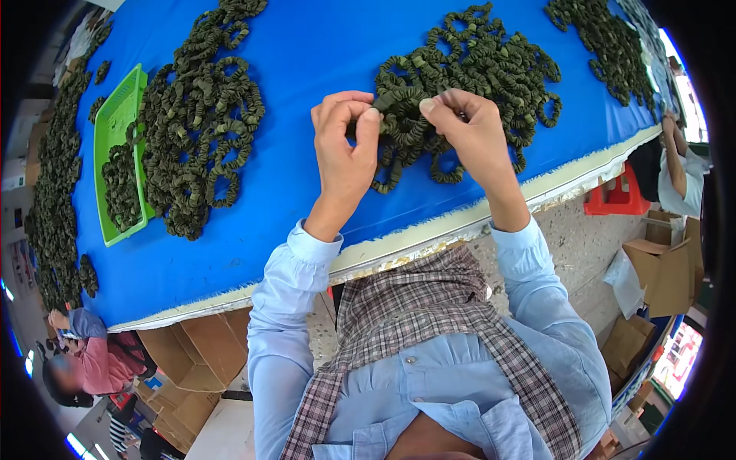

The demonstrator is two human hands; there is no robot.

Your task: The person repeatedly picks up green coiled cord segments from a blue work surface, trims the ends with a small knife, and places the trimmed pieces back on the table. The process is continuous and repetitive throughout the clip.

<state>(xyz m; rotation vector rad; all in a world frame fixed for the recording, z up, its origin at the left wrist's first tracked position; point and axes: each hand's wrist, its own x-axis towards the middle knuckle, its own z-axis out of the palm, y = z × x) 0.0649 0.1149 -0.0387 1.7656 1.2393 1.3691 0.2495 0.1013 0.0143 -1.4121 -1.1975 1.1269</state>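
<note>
My left hand (348,138) pinches the left side of a dark olive gathered fabric ring (401,96), like a scrunchie, between thumb and forefinger. At the ring's right edge are the thumb and bent fingers of my right hand (468,132), slightly blurred; its fingertips partly hide what they grip. Both hands are above the front of a heap of similar fabric rings (494,75) on the blue-covered table (310,52). Several rings in this heap show lighter green patches.
Another ring heap (201,115) lies to the left, beside a green plastic basket (123,109) holding more. Further heaps line the far left (54,201) and right (609,52). Co-workers (98,362) sit at both table ends. Cardboard boxes (195,351) and a red stool (618,195) stand below.
</note>
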